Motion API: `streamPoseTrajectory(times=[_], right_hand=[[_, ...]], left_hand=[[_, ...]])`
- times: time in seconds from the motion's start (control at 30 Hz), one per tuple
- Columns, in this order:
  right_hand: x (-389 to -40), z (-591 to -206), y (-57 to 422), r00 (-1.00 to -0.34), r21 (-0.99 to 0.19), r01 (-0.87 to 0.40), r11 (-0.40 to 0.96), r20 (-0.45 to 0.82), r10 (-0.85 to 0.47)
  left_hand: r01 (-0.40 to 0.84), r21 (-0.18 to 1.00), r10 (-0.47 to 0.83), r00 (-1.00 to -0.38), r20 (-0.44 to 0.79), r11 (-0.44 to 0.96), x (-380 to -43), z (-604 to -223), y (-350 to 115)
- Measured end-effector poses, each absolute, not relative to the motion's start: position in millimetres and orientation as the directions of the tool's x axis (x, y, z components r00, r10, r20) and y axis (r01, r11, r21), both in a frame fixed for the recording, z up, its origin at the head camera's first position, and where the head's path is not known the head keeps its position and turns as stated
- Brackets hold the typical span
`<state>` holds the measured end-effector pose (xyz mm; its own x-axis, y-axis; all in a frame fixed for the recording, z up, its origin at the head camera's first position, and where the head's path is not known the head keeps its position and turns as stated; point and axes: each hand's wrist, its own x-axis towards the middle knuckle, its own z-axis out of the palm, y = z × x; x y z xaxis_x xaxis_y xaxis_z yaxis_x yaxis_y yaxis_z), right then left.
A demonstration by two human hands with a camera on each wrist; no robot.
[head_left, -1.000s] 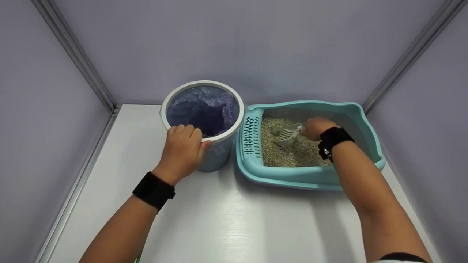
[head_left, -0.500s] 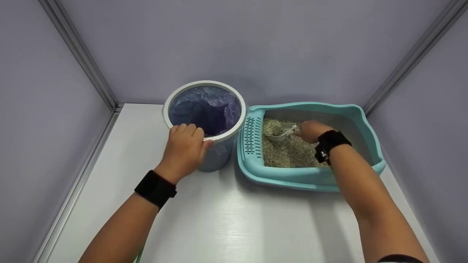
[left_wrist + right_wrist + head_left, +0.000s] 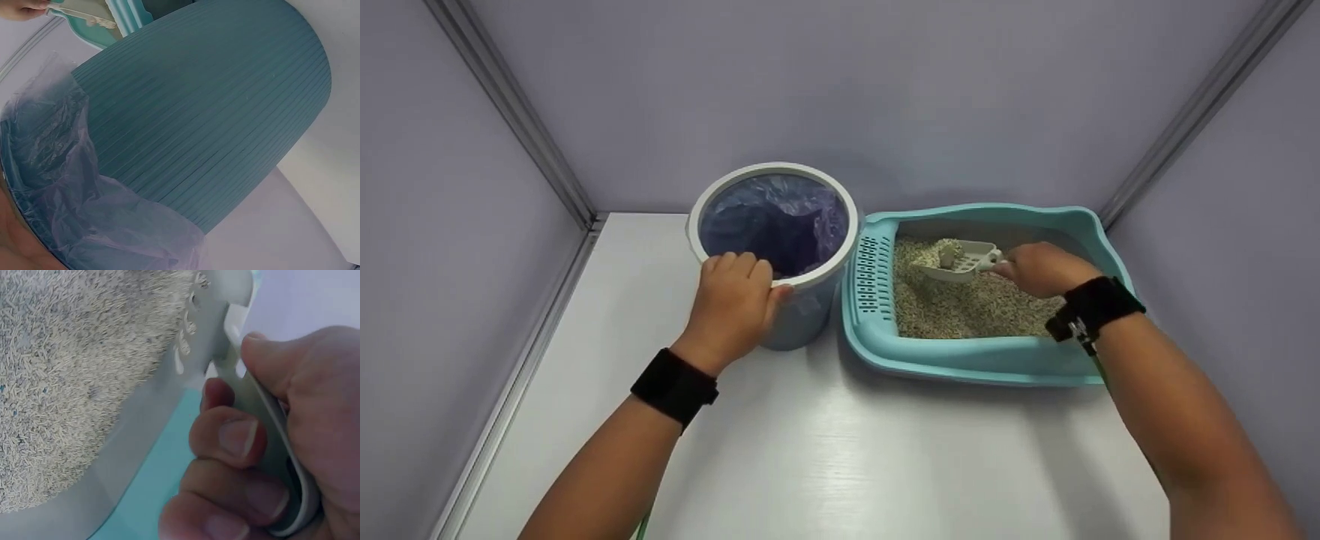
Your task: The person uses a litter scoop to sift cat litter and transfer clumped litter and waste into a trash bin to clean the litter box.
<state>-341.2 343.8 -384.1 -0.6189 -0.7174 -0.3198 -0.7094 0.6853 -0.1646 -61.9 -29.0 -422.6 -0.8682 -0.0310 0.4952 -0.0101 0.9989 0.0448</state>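
My left hand grips the white rim of a blue-grey trash bin, its thumb on the outside. A thin purple bag lines the bin; in the left wrist view its edge drapes over the ribbed wall. With curled fingers, my right hand holds a pale slotted litter scoop by its handle. Litter pellets and a greyish clump lie in the scoop, over the litter. Around it stands a turquoise litter box.
The bin and litter box stand side by side on a white table, the box on the right. A pale back wall rises right behind them, with side walls to left and right. Perforations mark the box's left ledge.
The scoop went under the clump in the litter, then levelled and came up loaded, shifting right with my right hand. My left hand stays on the bin's rim.
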Motion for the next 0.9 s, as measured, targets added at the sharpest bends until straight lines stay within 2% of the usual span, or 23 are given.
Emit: streamPoseTrajectory(times=[0.23, 0.57, 0.73, 0.9], right_hand=[[-322.4, -379.4, 373.3, -0.678, -0.23, -0.668, 0.708, -0.205, -0.706], [-297.1, -400.2, 389.2, -0.788, -0.435, -0.564, 0.702, 0.032, -0.614], [-294.1, -410.9, 388.7, -0.813, -0.451, -0.553, 0.701, 0.108, -0.572], [-294.4, -412.6, 388.2, -0.829, -0.442, -0.537, 0.719, 0.115, -0.548]], left_hand=[[-0.019, 0.042, -0.037, -0.874, 0.484, 0.999, -61.2, -420.4, -28.9], [-0.019, 0.054, -0.042, -0.877, 0.479, 0.998, -59.7, -421.1, -28.7], [-0.01, 0.059, -0.037, -0.878, 0.478, 0.998, -60.1, -421.0, -28.6], [-0.01, 0.057, -0.036, -0.874, 0.484, 0.998, -60.0, -420.1, -28.6]])
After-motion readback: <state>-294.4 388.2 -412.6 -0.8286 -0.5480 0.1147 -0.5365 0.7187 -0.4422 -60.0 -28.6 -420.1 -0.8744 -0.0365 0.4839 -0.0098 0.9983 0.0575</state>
